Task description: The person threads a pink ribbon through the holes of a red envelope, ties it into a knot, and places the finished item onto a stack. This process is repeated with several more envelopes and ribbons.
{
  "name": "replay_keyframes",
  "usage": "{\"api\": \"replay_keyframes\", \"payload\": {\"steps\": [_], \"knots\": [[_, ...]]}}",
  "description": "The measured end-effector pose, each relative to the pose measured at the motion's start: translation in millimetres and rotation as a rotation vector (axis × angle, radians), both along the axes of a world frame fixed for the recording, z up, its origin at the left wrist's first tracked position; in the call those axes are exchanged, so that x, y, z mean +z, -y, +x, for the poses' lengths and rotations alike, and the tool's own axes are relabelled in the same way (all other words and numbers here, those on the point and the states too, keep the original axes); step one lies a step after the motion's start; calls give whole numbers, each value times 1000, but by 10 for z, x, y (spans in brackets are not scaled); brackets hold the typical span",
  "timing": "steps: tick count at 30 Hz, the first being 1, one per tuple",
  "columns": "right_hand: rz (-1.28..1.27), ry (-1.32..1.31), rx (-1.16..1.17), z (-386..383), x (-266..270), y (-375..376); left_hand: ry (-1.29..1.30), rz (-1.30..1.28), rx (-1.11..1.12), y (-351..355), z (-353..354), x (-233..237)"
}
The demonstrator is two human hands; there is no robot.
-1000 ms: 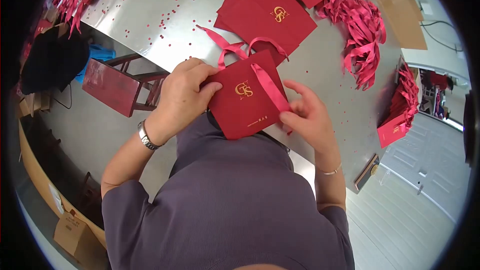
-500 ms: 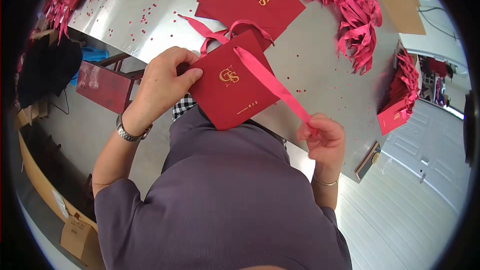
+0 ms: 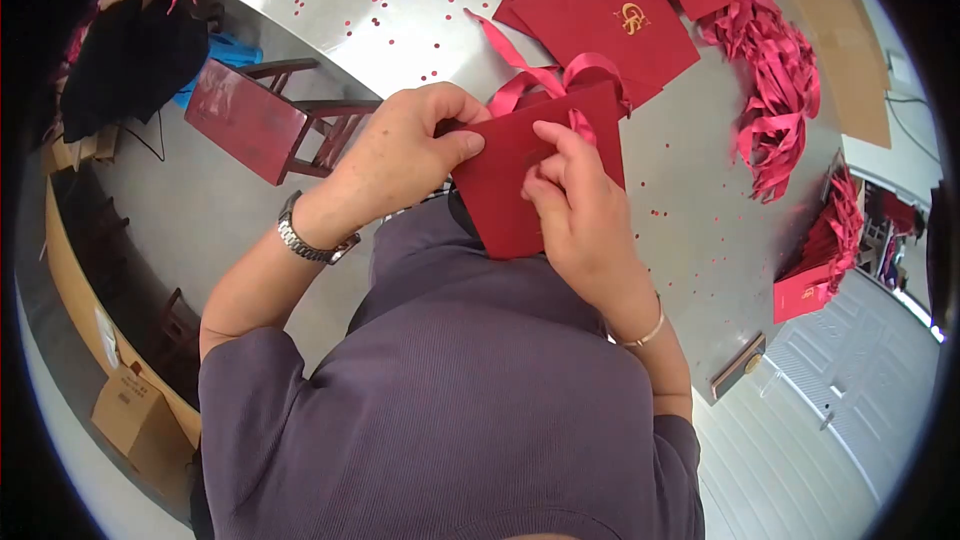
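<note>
While my left fingers (image 3: 464, 146) clamp the bag (image 3: 500, 202) by the counter (image 3: 690, 230) edge, my right fingers (image 3: 573, 145), hold unclear, are back from stretching the ribbon (image 3: 583, 127), that pull seemingly done.

The right hand (image 3: 582, 215) is coming inward over the red gift bag (image 3: 495, 190) mid-frame (its gold monogram is disappearing), and the pink ribbon (image 3: 582, 127) is no longer stretching toward lower right.

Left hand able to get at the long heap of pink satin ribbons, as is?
Probably not directly: left hand pinches the flat red paper bag, which lies between it and the ribbon heap.
</note>
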State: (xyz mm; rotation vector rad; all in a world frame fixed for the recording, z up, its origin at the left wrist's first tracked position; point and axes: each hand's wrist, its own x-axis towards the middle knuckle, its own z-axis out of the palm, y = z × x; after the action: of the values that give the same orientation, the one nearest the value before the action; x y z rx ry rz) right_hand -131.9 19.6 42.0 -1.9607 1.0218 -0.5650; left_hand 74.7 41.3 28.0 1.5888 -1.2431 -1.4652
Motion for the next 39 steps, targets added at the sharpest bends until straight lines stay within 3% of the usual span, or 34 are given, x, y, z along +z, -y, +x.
{"api": "replay_keyframes", "payload": {"steps": [3, 7, 15, 17, 25, 30, 39], "knots": [[140, 0, -65, 95, -128, 24, 73, -59, 33, -36, -33, -49], [148, 32, -114, 159, -130, 28, 107, -82, 31, -41, 6, -43], [-150, 12, -85, 332, -155, 75, 43, -124, -6, -41, 133, -37], [-132, 20, -91, 348, -180, 85, 3, -8, -10, -26, 160, -8], [-18, 51, -175, 425, -171, 101, -7, -8, -13, -9, 183, -50], [-189, 34, -55, 423, -213, 157, -7, -57, 4, -23, 167, -61], [-338, -211, 16, 540, -146, 173, 229, -255, 43, -60, 81, -152]]}}
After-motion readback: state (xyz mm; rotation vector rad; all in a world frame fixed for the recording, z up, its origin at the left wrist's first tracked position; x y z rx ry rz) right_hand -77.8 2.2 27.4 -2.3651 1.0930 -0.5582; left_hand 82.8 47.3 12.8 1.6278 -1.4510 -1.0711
